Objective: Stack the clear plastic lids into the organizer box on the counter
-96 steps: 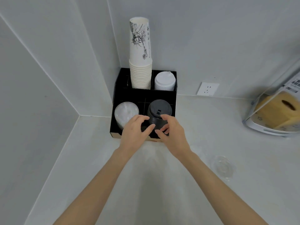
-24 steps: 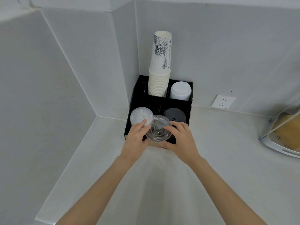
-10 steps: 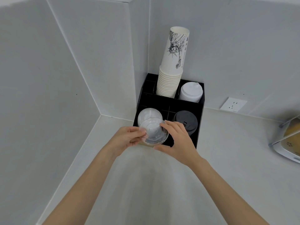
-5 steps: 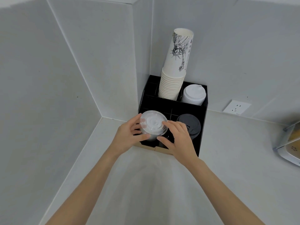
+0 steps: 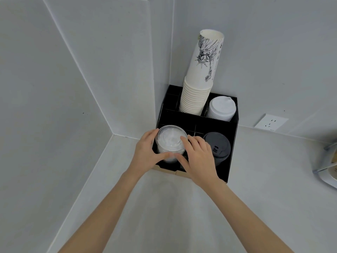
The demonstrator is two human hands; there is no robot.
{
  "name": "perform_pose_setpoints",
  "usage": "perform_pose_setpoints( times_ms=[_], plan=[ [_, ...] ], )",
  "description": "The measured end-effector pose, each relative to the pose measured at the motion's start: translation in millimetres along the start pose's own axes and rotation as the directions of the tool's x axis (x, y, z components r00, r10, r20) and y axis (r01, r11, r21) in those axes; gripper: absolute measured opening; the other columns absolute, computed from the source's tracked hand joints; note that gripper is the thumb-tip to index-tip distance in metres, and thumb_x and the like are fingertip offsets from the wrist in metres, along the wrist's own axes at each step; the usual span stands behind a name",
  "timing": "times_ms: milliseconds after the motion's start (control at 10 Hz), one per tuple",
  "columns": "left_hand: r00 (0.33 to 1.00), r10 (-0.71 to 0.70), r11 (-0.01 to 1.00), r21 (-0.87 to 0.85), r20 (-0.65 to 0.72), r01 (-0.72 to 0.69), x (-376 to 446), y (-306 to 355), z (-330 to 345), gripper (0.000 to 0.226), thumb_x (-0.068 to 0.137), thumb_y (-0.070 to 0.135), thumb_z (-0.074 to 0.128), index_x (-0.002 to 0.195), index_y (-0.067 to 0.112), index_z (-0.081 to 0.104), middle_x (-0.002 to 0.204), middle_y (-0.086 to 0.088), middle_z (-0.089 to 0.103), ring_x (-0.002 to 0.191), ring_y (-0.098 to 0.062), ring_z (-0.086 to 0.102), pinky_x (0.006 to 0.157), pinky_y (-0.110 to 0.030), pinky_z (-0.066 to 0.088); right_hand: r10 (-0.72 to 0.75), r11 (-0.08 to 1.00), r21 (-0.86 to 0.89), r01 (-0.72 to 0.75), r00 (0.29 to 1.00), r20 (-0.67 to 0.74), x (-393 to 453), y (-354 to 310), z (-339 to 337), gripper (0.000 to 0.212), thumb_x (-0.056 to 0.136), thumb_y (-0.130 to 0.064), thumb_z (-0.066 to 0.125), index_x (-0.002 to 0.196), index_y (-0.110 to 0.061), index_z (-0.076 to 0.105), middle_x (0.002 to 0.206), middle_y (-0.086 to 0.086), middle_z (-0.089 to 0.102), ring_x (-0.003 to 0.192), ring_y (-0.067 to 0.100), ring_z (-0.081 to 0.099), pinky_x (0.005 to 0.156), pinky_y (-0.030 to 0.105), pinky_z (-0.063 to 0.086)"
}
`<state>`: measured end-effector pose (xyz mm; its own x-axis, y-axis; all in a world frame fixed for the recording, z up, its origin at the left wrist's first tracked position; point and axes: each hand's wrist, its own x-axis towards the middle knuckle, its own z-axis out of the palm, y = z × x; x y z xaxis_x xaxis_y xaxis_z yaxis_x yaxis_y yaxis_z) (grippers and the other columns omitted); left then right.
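Since a second earlier, the clear lid had come down from mid-air in front of the box onto the stack of clear lids (image 5: 171, 141) in the front-left compartment of the black organizer box (image 5: 232, 161), and both hands had closed in around that stack. Both forearms reached forward from the lower edge of the view, converging on the box in the corner of the white counter (image 5: 164, 207). The left hand (image 5: 145, 154) cupped the stack's left side, fingers curved against the rim and thumb laid across its near edge. The right hand (image 5: 197, 157) sat palm-down on the right side, fingers half curled, fingertips on the top lid and thumb meeting the near edge. Neither hand had lifted anything. Just right of the right hand stood the stack of black lids (image 5: 218, 146). Behind rose the stack of paper cups (image 5: 198, 88) and the stack of white lids (image 5: 221, 108). A wall socket (image 5: 270, 124) showed farther right.
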<state>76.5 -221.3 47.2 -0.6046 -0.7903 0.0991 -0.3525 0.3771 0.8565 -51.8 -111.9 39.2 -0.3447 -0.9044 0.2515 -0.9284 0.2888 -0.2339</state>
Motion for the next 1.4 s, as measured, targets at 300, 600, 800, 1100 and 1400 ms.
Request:
perform_pose_setpoints(
  times_ms=[300, 600, 800, 1100, 1400],
  plan=[
    [0.999, -0.028, 0.994, 0.108, 0.017, 0.026, 10.2, -14.4, 15.7, 0.084, 0.054, 0.033, 0.085, 0.125, 0.015, 0.043, 0.127, -0.008, 0.051, 0.117, -0.022, 0.045, 0.093, -0.025, 0.034, -0.067, 0.935, -0.344, 0.089, 0.995, 0.075, 11.1, 9.1, 10.3, 0.049, 0.086, -0.049, 0.041, 0.113, -0.009, 0.049, 0.099, 0.008, 0.066, 0.100, 0.027, 0.055, 0.089, 0.039, 0.026],
    [1.000, -0.020, 0.982, 0.189, 0.010, 0.018, 10.6, -17.6, 18.8, 0.087, 0.055, 0.033, 0.083, 0.128, 0.012, 0.040, 0.125, -0.011, 0.049, 0.119, -0.023, 0.041, 0.094, -0.021, 0.027, -0.063, 0.923, -0.374, 0.088, 0.995, 0.080, 15.7, 8.4, 14.5, 0.046, 0.080, -0.044, 0.051, 0.109, -0.009, 0.053, 0.092, 0.008, 0.067, 0.096, 0.028, 0.058, 0.103, 0.048, 0.016],
    [0.999, -0.036, 0.976, 0.214, 0.025, 0.030, 6.9, -15.1, 20.5, 0.090, 0.056, 0.039, 0.082, 0.130, 0.013, 0.037, 0.124, -0.010, 0.047, 0.119, -0.023, 0.041, 0.094, -0.023, 0.030, -0.034, 0.945, -0.322, 0.055, 0.997, 0.072, 11.8, 9.4, 15.8, 0.043, 0.079, -0.041, 0.052, 0.108, -0.010, 0.053, 0.096, 0.009, 0.067, 0.098, 0.030, 0.057, 0.103, 0.049, 0.014],
    [0.998, -0.051, 0.952, 0.305, 0.022, 0.042, 0.5, -1.3, 15.8, 0.091, 0.060, 0.036, 0.080, 0.132, 0.009, 0.032, 0.133, -0.013, 0.045, 0.124, -0.027, 0.038, 0.095, -0.030, 0.034, -0.052, 0.973, -0.224, 0.049, 0.999, -0.008, 12.5, 6.6, 4.3, 0.057, 0.075, -0.042, 0.064, 0.117, -0.006, 0.051, 0.110, 0.010, 0.067, 0.109, 0.028, 0.058, 0.103, 0.049, 0.012],
    [0.992, 0.055, 0.975, 0.218, -0.116, -0.029, -4.0, 44.2, 11.4, 0.050, 0.081, 0.028, 0.063, 0.124, 0.010, 0.045, 0.131, -0.009, 0.050, 0.122, -0.022, 0.042, 0.100, -0.022, 0.027, 0.123, 0.752, 0.656, 0.063, 0.964, -0.234, -13.4, -1.8, -76.2, 0.022, 0.084, -0.021, 0.054, 0.103, -0.016, 0.063, 0.094, -0.014, 0.062, 0.097, 0.007, 0.054, 0.086, 0.027, 0.046]
  ],
)
